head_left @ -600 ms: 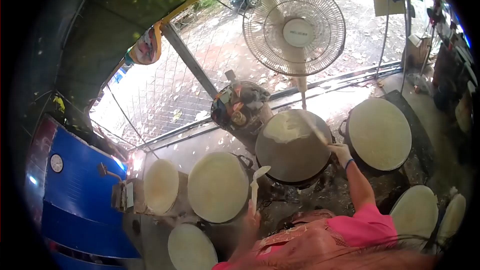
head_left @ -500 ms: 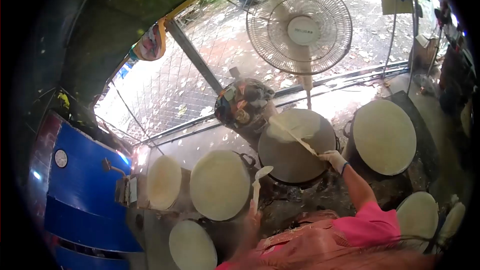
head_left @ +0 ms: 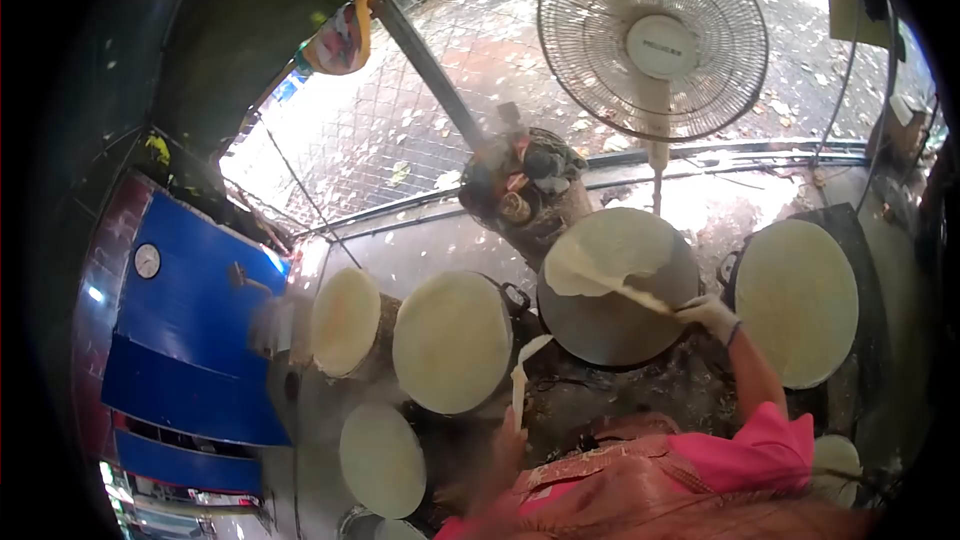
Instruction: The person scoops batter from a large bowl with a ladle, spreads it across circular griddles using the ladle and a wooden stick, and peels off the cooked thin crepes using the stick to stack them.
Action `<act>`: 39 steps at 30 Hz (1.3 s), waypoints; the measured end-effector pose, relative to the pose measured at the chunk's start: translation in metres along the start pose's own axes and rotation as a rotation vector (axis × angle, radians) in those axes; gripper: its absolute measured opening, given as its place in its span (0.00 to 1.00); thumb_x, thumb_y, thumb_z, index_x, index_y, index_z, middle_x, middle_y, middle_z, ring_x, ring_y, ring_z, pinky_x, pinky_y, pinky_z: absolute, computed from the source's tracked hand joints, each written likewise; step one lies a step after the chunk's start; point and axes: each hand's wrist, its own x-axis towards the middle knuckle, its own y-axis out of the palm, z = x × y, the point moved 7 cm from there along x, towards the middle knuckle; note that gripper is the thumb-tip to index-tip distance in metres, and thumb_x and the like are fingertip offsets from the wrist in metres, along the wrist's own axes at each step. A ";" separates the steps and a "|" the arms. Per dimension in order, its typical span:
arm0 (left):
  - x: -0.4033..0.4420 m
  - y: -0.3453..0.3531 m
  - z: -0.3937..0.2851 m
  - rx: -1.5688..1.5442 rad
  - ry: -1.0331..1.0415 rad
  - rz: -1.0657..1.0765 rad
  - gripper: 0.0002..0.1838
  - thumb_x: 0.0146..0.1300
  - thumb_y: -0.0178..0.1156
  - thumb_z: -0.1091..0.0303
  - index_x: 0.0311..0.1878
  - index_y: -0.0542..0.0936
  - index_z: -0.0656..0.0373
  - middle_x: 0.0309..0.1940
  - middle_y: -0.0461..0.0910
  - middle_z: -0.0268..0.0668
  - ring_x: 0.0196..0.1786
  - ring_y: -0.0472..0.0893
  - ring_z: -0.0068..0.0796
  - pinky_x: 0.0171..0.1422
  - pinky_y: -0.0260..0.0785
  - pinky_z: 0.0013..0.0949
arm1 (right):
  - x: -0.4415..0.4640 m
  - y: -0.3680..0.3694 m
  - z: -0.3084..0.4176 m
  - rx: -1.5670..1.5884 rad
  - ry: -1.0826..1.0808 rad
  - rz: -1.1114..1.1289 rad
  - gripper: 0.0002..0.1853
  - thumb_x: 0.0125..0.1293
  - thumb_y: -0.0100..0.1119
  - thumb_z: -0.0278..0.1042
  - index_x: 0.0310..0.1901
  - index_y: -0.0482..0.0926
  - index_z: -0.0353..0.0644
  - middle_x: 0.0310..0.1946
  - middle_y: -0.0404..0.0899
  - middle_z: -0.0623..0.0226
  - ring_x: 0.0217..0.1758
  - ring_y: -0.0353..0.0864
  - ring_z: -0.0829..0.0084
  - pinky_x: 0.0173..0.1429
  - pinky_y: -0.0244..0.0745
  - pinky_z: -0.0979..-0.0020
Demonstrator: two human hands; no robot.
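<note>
My right hand (head_left: pixel 708 314) is closed round the handle end of a long flat spreader (head_left: pixel 645 297), whose far part lies over the dark round griddle (head_left: pixel 600 328). Pale batter (head_left: pixel 620 240) covers the upper part of that griddle. Lower left of it, my left hand (head_left: pixel 509 438) grips a ladle (head_left: pixel 520 385) held upright, its bowl end near the griddle's lower left edge. To the left is a round pan covered with pale batter (head_left: pixel 452 342), and another covered pan (head_left: pixel 797 303) stands at the right.
A standing fan (head_left: pixel 655 48) rises behind the griddle. Beside it, a round container (head_left: pixel 515 185) holds mixed items. More covered pans stand at the left (head_left: pixel 346 322), lower left (head_left: pixel 383 460) and lower right (head_left: pixel 836 468). A blue panel (head_left: pixel 190 330) with a clock is far left.
The spreader has swept across the upper left of the griddle, and the batter now covers more of its top. The view has shifted, so the fan and griddle appear further right.
</note>
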 end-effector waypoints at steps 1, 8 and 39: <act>-0.008 0.002 0.012 -0.027 0.013 -0.003 0.32 0.64 0.56 0.72 0.71 0.59 0.56 0.43 0.76 0.51 0.37 0.77 0.41 0.40 0.67 0.28 | -0.001 -0.011 0.015 -0.029 0.075 -0.045 0.14 0.55 0.67 0.31 0.42 0.84 0.34 0.31 0.83 0.66 0.35 0.78 0.77 0.42 0.73 0.74; -0.059 0.023 0.092 -0.202 -0.092 0.015 0.34 0.62 0.57 0.73 0.72 0.58 0.57 0.47 0.74 0.48 0.42 0.75 0.38 0.45 0.64 0.27 | 0.055 0.016 -0.020 -0.360 -0.259 0.217 0.10 0.59 0.60 0.24 0.42 0.83 0.34 0.38 0.83 0.63 0.39 0.81 0.76 0.44 0.77 0.75; -0.188 0.034 0.181 -0.551 -0.364 -0.065 0.42 0.53 0.60 0.81 0.72 0.55 0.64 0.65 0.65 0.39 0.65 0.65 0.25 0.68 0.54 0.25 | 0.068 -0.014 0.058 -0.439 0.108 0.343 0.10 0.51 0.65 0.32 0.33 0.84 0.35 0.20 0.77 0.69 0.20 0.75 0.77 0.21 0.68 0.73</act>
